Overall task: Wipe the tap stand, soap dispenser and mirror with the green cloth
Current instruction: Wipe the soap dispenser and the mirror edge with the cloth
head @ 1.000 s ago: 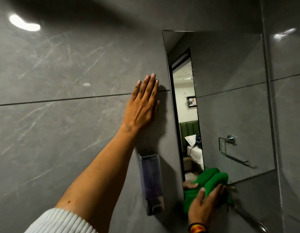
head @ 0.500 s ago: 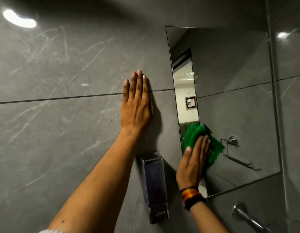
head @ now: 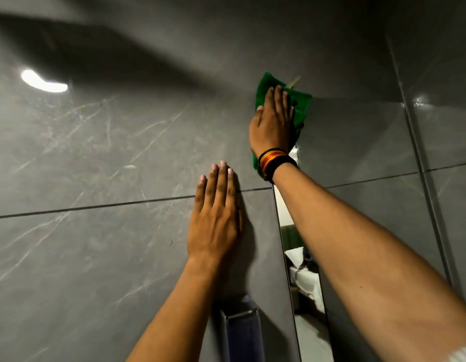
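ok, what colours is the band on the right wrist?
Wristband: red, orange and yellow stripes next to black. Head view.

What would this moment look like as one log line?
step: mirror top corner wipe | right hand: presses green cloth | left hand: flat on wall

A bathroom beside a bedroom: large glossy grey marble-veined wall tiles (head: 96, 257) fill the left of the frame; a clear wall-mounted soap dispenser (head: 243, 333) sits at bottom centre; the frameless rectangular mirror (head: 357, 142) at right reflects white bedding (head: 308, 283).
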